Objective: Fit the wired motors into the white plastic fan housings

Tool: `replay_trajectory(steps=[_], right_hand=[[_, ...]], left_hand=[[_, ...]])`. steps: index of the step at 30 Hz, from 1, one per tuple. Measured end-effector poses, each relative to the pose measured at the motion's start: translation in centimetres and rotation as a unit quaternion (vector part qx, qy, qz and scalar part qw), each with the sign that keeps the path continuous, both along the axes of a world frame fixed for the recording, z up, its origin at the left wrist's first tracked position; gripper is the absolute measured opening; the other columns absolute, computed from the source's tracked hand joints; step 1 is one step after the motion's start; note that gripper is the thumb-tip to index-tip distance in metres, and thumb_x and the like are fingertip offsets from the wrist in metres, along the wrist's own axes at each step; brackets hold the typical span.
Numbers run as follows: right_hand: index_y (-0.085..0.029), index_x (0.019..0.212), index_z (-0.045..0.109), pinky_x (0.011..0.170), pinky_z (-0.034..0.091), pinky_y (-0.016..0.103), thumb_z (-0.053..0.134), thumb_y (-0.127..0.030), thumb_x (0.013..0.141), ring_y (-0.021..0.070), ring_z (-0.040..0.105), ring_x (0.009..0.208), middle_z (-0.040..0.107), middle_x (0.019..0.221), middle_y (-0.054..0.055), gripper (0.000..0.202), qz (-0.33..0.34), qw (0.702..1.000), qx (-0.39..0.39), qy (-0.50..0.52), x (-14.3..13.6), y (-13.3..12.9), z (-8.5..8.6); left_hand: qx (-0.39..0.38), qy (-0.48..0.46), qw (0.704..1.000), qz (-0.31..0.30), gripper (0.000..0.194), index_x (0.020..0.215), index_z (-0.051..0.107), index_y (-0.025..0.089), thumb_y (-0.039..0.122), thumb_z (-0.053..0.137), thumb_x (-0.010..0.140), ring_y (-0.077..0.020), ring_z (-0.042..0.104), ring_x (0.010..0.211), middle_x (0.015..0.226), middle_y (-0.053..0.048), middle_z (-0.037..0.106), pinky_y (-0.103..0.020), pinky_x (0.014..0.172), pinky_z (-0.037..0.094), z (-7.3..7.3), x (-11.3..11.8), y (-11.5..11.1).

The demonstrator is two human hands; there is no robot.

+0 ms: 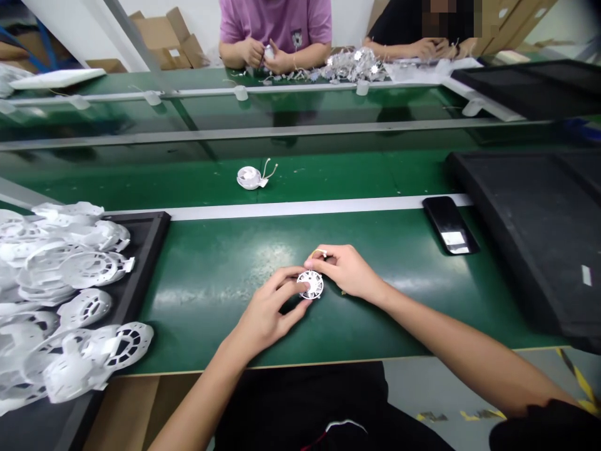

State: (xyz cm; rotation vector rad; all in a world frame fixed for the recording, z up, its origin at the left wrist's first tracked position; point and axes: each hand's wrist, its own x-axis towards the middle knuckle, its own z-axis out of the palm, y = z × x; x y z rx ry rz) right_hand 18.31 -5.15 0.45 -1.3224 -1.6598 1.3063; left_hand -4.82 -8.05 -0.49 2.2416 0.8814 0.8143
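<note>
Over the green table, my left hand [275, 304] grips a small round white plastic part [316, 292] with a slotted, fan-like face, its fingers around the rim and one on the face. My right hand [347, 269] is beside the part's right edge, thumb and fingers pinched on a thin yellowish wire [319, 252] with a small white end. Whether the wire joins the round part is hidden by the fingers. Farther off, a similar white round part with wires [249, 178] lies alone on the green surface beyond the white strip.
At left, a black tray [153, 241] holds several piled white plastic shells [89, 307]. A dark phone [449, 225] lies at right, next to a large black tray [526, 238]. Across the bench [211, 332], two people handle small parts near a heap of wired pieces [359, 64].
</note>
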Motion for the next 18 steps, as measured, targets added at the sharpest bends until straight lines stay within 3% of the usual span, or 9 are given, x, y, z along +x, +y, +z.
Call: replay_trajectory(steps=[8, 18], right_hand=[[-0.021, 0.082, 0.070, 0.061, 0.035, 0.025, 0.064, -0.043, 0.100, 0.0103, 0.051, 0.060, 0.066, 0.069, -0.004, 0.029, -0.011, 0.995, 0.076, -0.063, -0.41, 0.18, -0.26], [-0.027, 0.090, 0.072, 0.062, 0.029, 0.028, 0.059, -0.045, 0.103, 0.0118, 0.057, 0.069, 0.074, 0.084, -0.004, 0.026, -0.026, 0.973, 0.134, -0.183, -0.64, -0.12, -0.16]], left_hand=[[0.001, -0.014, 0.999, 0.042, 0.020, 0.109, 0.061, 0.024, 0.023, 0.074, 0.095, -0.0231, 0.067, 0.117, 0.130, -0.010, 0.065, -0.039, 0.096, 0.058, -0.25, 0.69, -0.11], [-0.025, -0.012, 0.997, 0.071, 0.037, 0.121, 0.055, 0.024, 0.022, 0.078, 0.091, -0.0223, 0.068, 0.112, 0.119, -0.008, 0.067, -0.040, 0.095, 0.058, -0.04, 1.02, -0.10]])
